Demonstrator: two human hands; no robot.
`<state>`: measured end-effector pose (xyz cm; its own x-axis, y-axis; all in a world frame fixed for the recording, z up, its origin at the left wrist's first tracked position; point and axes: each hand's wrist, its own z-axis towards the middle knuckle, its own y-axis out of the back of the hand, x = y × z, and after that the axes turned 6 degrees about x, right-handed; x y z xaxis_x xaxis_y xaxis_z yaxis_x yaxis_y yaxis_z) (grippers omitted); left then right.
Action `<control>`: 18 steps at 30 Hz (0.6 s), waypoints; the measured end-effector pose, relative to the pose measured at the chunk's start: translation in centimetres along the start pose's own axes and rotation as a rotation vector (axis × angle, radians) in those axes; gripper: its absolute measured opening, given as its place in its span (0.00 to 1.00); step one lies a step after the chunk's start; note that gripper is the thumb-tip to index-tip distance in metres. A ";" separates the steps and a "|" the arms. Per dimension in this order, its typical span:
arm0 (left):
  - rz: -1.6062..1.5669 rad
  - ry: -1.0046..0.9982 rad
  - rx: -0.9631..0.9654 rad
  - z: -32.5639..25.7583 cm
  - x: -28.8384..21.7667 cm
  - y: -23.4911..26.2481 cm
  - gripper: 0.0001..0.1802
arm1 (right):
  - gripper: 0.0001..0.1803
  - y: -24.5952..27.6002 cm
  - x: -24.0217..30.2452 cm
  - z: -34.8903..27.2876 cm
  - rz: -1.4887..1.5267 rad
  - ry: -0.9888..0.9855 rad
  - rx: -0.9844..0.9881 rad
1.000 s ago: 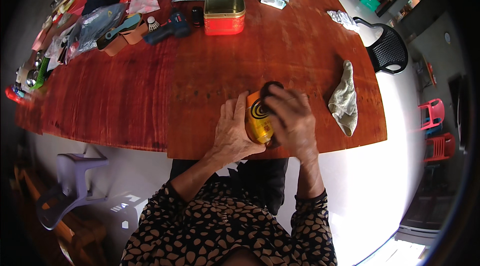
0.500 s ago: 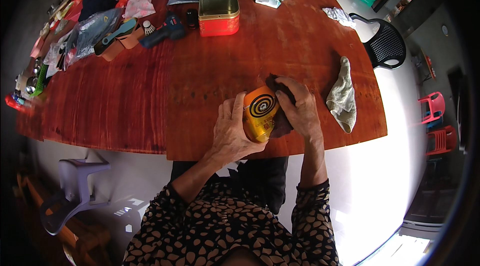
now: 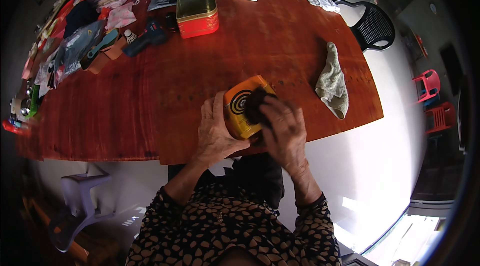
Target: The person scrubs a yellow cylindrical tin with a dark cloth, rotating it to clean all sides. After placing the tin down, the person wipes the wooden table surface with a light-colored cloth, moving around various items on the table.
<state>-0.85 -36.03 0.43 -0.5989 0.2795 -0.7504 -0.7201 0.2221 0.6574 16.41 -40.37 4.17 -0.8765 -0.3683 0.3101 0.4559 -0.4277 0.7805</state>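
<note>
My left hand (image 3: 215, 128) grips an orange-and-yellow tin (image 3: 239, 121) by its left side and lower corner, keeping it tilted just over the table's near edge. A black spiral is printed on the tin's upward face. In my right hand (image 3: 287, 128) is a bunched dark brown cloth (image 3: 256, 106), pressed against that face and covering part of the spiral. The right fingers are slightly blurred. To the right of my hands lies a crumpled grey-green cloth (image 3: 332, 83) on the reddish wooden table (image 3: 270, 41).
An open red tin (image 3: 198, 23) with a gold rim stands farther back, beside a dark blue power drill (image 3: 147, 37). A shuttlecock (image 3: 130, 36), brown boxes, plastic bags and folded cloths crowd the left side. A black chair (image 3: 372, 26) stands at the right edge.
My right hand has brought the dark cloth from the tin's right edge onto its printed face. The tin has turned a little in my left hand. The whole view has shifted slightly.
</note>
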 end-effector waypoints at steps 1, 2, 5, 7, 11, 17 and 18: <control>0.022 -0.035 -0.016 0.0 0.4 -0.4 0.65 | 0.20 0.1 -1.2 -0.1 0.062 -0.052 -0.013; 0.017 -0.032 -0.022 0.0 0.5 -0.7 0.65 | 0.20 -0.1 -2.4 -0.4 0.145 -0.134 -0.005; -0.012 -0.090 -0.041 -0.5 1.5 -0.7 0.63 | 0.20 -0.7 -4.7 -0.9 0.373 -0.329 0.063; -0.011 -0.097 -0.036 -0.4 1.2 -0.5 0.63 | 0.21 -0.9 -4.4 -0.9 0.286 -0.241 0.002; -0.230 -0.131 -0.035 -1.2 3.1 -0.2 0.61 | 0.21 -1.2 0.4 -0.4 0.008 0.061 -0.086; -0.613 -0.149 0.127 -2.4 6.5 0.2 0.59 | 0.23 -1.2 0.7 0.4 0.220 0.051 -0.001; -0.646 -0.109 0.137 -2.4 6.3 0.1 0.59 | 0.18 -1.3 -0.1 0.5 0.273 0.029 -0.011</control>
<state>-5.53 -36.46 -4.44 -0.0179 0.1419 -0.9897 -0.8668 0.4912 0.0861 15.85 -39.33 3.35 -0.7161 -0.4944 0.4927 0.6767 -0.3185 0.6638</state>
